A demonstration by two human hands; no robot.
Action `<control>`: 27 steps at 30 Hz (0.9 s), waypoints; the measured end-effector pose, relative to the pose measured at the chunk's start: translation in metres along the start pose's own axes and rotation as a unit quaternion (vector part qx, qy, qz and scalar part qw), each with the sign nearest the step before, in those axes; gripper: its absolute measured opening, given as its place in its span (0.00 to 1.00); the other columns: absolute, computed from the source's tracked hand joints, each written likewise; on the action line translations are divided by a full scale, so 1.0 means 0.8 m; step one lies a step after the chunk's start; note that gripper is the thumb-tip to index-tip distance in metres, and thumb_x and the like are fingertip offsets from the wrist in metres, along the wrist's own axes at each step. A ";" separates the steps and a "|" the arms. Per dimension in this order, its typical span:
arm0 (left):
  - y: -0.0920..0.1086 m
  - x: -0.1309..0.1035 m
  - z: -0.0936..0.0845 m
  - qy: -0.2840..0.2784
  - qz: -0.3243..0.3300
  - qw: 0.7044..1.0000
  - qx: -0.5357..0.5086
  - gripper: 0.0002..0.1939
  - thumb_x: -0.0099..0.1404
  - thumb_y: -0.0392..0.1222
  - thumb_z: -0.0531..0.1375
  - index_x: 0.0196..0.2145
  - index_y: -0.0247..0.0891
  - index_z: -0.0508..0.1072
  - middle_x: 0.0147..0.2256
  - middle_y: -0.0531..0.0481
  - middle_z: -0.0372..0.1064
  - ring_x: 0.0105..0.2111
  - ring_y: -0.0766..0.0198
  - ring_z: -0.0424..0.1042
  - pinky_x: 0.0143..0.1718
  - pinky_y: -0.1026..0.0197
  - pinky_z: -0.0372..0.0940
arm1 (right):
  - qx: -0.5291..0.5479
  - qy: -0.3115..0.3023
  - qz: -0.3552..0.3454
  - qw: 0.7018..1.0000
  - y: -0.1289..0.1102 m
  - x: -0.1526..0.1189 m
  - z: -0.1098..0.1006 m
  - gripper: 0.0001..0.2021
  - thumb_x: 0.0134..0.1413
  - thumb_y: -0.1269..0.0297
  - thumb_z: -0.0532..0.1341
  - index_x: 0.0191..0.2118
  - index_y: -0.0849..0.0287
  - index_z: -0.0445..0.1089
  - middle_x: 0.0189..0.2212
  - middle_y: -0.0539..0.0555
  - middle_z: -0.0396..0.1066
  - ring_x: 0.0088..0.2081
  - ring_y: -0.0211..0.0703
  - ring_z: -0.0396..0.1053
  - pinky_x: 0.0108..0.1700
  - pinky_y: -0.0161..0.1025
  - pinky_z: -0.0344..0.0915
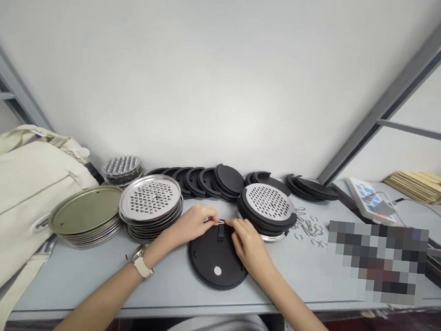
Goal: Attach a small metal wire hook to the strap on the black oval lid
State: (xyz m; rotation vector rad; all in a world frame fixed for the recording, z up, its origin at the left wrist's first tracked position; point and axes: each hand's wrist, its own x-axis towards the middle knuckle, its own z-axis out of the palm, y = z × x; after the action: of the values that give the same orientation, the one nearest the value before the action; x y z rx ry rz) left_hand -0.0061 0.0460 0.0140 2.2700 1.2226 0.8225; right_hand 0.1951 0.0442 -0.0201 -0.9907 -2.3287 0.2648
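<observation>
A black round disc (218, 256) lies flat on the table in front of me, with a white round spot near its lower edge. At its top edge a short black strap (221, 232) runs up to a small shiny metal piece (221, 221), mostly covered by my fingers. From the left, my left hand (198, 220) pinches one end of this piece. My right hand (245, 239) has its thumb and fingertips closed at the other end, its other fingers resting over the disc. Whether the piece is a ring or a hook cannot be made out.
Perforated grater plates (155, 199) are stacked left; another grater plate (269, 201) tops black discs right. Olive plates (85, 210), a cream bag (18, 193), loose metal rings and hooks (310, 227), black curved parts (199, 180) and wooden boards (425, 188) surround these.
</observation>
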 end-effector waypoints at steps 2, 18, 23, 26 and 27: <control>-0.001 0.000 0.001 0.000 0.007 1.000 0.007 0.07 0.63 0.32 0.54 0.29 0.35 0.72 0.31 0.50 0.71 0.33 0.63 0.69 0.38 0.63 0.61 | -0.002 0.006 0.009 1.000 0.000 0.000 0.001 0.15 0.59 0.78 0.49 0.48 0.60 0.63 0.40 0.57 0.69 0.42 0.50 0.64 0.46 0.48 0.65; -0.002 -0.001 0.004 -0.007 0.026 0.999 0.044 0.09 0.65 0.34 0.54 0.34 0.36 0.74 0.34 0.48 0.71 0.37 0.62 0.69 0.42 0.62 0.61 | 0.013 0.010 -0.009 1.000 0.002 0.001 0.000 0.11 0.60 0.76 0.49 0.43 0.57 0.64 0.38 0.57 0.68 0.40 0.49 0.64 0.42 0.47 0.65; 0.005 -0.004 -0.001 -0.021 0.018 0.999 0.038 0.09 0.65 0.33 0.53 0.33 0.36 0.74 0.34 0.49 0.71 0.35 0.63 0.69 0.40 0.63 0.61 | 0.035 -0.013 -0.008 0.999 0.004 0.002 -0.002 0.12 0.59 0.77 0.50 0.43 0.57 0.65 0.39 0.56 0.68 0.41 0.48 0.63 0.44 0.46 0.65; 0.007 -0.005 -0.004 -0.031 0.019 0.998 0.054 0.08 0.63 0.32 0.54 0.31 0.36 0.73 0.32 0.50 0.70 0.32 0.64 0.68 0.37 0.64 0.60 | 0.047 -0.018 -0.015 0.999 0.004 0.002 -0.003 0.13 0.59 0.78 0.50 0.43 0.57 0.66 0.40 0.56 0.67 0.41 0.48 0.63 0.45 0.46 0.64; 0.008 -0.006 -0.004 -0.034 0.020 0.997 0.060 0.08 0.63 0.32 0.54 0.30 0.36 0.72 0.31 0.50 0.69 0.31 0.65 0.67 0.36 0.64 0.60 | 0.053 -0.019 -0.019 0.998 0.004 0.003 -0.004 0.13 0.59 0.78 0.50 0.43 0.57 0.66 0.40 0.56 0.68 0.41 0.47 0.63 0.45 0.46 0.64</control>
State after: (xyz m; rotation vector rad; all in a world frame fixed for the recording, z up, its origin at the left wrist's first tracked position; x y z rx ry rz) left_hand -0.0067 0.0390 0.0189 2.4043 1.2303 0.6977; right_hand 0.1979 0.0481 -0.0179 -0.8964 -2.3397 0.3904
